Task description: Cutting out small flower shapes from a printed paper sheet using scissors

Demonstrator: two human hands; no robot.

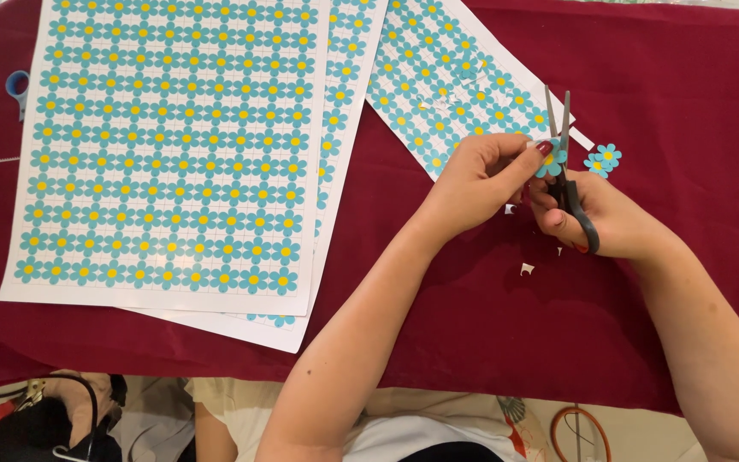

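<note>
Right of centre — left hand [472,184] pinches a paper flower [550,162]; right hand [596,224] grips scissors [564,167], blades open — over red cloth [438,308].

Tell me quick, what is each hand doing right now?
Left hand: closed, pinching a small blue paper flower with a yellow centre.
Right hand: closed around the dark handles of metal scissors, blades open at the flower.

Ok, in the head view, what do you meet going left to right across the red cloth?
Blue tape roll → full flower sheet → partly cut flower sheet → left hand → flower being cut → scissors in the right hand → cut-out flowers.
</note>
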